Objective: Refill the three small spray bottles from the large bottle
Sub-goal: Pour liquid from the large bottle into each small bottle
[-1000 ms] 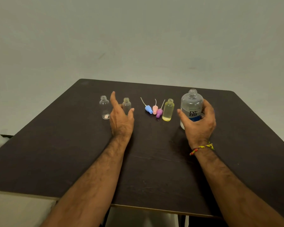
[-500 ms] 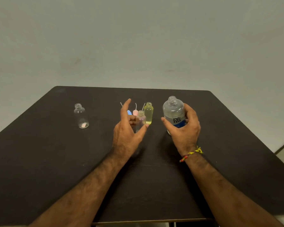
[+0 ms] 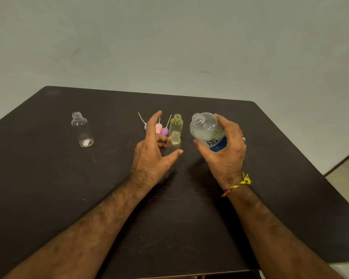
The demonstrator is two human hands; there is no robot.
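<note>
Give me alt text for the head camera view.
Right hand tilts an uncapped large bottle toward a small bottle held by the left hand over a dark table; another empty bottle stands far left.

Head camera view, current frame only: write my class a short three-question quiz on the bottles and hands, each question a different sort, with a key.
1. True or false: the large clear plastic bottle with the blue label stands upright on the dark table.
2. Which hand grips the large bottle? A left hand B right hand
3. Fill in: the small clear empty bottle at far left has no ____ on its neck.

Key: 1 false, it is lifted and tilted; 2 B; 3 cap.
</note>
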